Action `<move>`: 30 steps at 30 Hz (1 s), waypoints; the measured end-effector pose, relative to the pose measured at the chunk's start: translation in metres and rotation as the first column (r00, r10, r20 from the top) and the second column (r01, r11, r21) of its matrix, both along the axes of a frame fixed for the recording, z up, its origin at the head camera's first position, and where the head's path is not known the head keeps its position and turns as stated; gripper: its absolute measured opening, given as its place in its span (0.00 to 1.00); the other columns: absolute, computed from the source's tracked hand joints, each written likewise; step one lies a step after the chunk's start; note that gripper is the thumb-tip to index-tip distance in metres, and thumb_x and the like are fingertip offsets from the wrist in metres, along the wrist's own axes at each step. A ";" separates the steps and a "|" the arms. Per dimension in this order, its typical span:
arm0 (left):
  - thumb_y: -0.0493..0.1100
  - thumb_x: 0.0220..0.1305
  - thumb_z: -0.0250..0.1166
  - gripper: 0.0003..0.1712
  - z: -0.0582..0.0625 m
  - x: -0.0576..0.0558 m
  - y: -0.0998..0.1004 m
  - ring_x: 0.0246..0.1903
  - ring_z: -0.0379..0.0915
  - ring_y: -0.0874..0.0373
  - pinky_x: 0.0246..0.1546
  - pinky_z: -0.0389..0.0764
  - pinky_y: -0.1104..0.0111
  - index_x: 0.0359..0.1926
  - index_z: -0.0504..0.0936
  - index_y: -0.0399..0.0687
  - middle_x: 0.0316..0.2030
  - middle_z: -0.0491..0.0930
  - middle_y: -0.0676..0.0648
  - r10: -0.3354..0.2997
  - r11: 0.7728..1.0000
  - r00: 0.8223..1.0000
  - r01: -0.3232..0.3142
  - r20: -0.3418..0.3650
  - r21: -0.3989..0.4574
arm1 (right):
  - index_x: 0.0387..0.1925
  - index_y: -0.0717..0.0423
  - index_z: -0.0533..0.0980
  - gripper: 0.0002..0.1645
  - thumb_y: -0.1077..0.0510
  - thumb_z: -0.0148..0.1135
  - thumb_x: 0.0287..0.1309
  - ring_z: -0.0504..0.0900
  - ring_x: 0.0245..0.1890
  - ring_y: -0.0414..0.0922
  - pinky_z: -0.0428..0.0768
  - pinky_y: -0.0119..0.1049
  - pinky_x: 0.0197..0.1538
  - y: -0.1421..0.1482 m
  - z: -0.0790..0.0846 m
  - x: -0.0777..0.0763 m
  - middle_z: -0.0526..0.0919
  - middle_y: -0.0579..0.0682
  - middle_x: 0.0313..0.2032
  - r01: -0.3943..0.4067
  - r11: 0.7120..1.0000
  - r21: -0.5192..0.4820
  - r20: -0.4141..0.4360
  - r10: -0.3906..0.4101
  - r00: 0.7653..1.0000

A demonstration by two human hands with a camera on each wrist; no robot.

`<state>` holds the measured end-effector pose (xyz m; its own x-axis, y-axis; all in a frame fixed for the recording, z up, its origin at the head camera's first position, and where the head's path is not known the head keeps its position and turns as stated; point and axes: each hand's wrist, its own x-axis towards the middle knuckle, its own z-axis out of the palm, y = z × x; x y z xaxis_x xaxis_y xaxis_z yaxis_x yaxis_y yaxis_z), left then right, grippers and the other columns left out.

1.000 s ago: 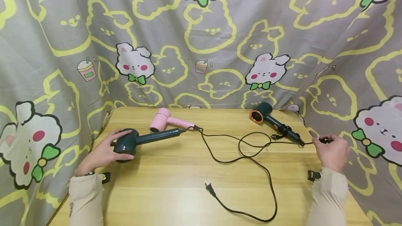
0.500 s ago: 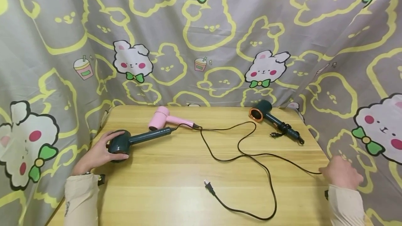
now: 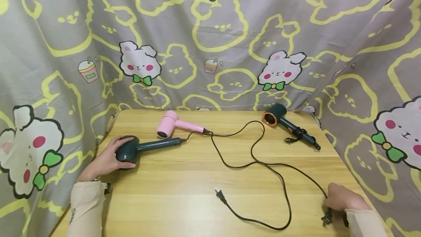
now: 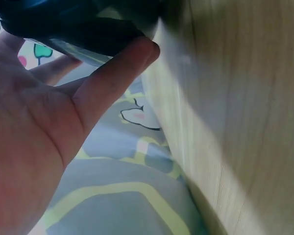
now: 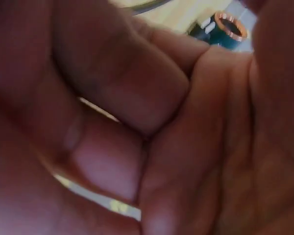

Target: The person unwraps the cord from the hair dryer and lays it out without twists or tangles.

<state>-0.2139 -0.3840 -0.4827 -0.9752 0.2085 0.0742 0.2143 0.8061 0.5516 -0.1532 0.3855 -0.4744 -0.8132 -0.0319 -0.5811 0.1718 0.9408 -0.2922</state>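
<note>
My left hand grips the head of a dark green hair dryer at the table's left side, thumb in front and fingers over the top. Its handle points right. In the left wrist view the thumb presses on the dryer's dark shell. Near the front right corner my right hand has its fingers curled round a black power cord, whose plug pokes out below the hand. Curled fingers fill most of the right wrist view, and the cord inside them is hidden.
Behind the held dryer lies a pink hair dryer. At the back right is another dark green hair dryer with a copper-coloured ring, its cord bundled round the handle. A loose plug lies mid-front on the wooden table. A patterned curtain surrounds it.
My right hand has swung outward past the right edge, then down toward the front right corner, drawing the cord away from the copper-ringed dryer. The left hand's dryer has shifted slightly left.
</note>
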 end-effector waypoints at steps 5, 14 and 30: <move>0.53 0.43 0.87 0.62 0.000 -0.007 0.007 0.65 0.61 0.23 0.53 0.73 0.32 0.77 0.64 0.47 0.73 0.55 0.24 -0.056 0.998 0.997 0.056 -0.057 -0.005 | 0.17 0.62 0.79 0.13 0.63 0.61 0.56 0.73 0.08 0.34 0.69 0.28 0.19 -0.005 -0.006 0.003 0.79 0.45 0.08 -0.024 0.986 -0.163 0.044 0.031 0.999; 0.50 0.41 0.88 0.66 -0.004 -0.028 0.025 0.70 0.60 0.25 0.59 0.71 0.34 0.79 0.60 0.46 0.77 0.54 0.29 -0.170 0.985 0.984 0.171 -0.047 0.017 | 0.15 0.58 0.83 0.17 0.62 0.61 0.59 0.71 0.08 0.32 0.65 0.25 0.18 -0.016 -0.010 0.002 0.78 0.42 0.08 -0.111 0.944 -0.312 0.054 0.134 0.989; 0.60 0.54 0.79 0.67 0.001 -0.032 0.048 0.77 0.36 0.20 0.63 0.60 0.24 0.84 0.46 0.56 0.83 0.27 0.38 -0.087 0.995 0.995 0.084 0.059 0.050 | 0.22 0.65 0.83 0.25 0.57 0.57 0.74 0.73 0.11 0.31 0.77 0.32 0.18 -0.041 0.002 -0.012 0.81 0.49 0.12 -0.279 0.780 -0.559 -0.053 0.302 0.952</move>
